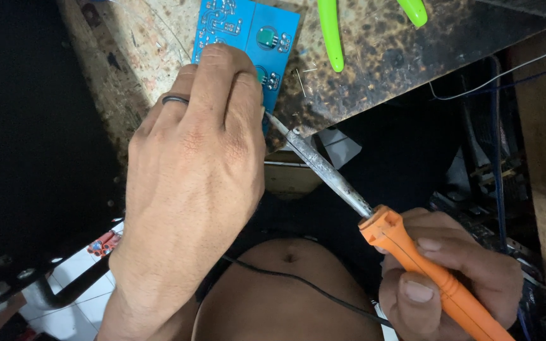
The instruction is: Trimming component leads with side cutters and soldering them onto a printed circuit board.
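My left hand (194,170) lies flat over the near part of a blue circuit board (248,28) on a scorched wooden board (380,60), fingers pressing it down; a dark ring sits on one finger. My right hand (450,275) grips the orange handle of a soldering iron (412,249). Its grey metal shaft (323,167) slants up-left, and the tip reaches the board's near edge right beside my left fingertips. Small green parts (265,36) sit on the blue board.
Two bright green tool handles (330,31) lie at the back of the wooden board. A thin black cable (304,284) crosses my bare belly. Wires and dark clutter (494,158) hang at the right. White tiled floor (83,297) shows at lower left.
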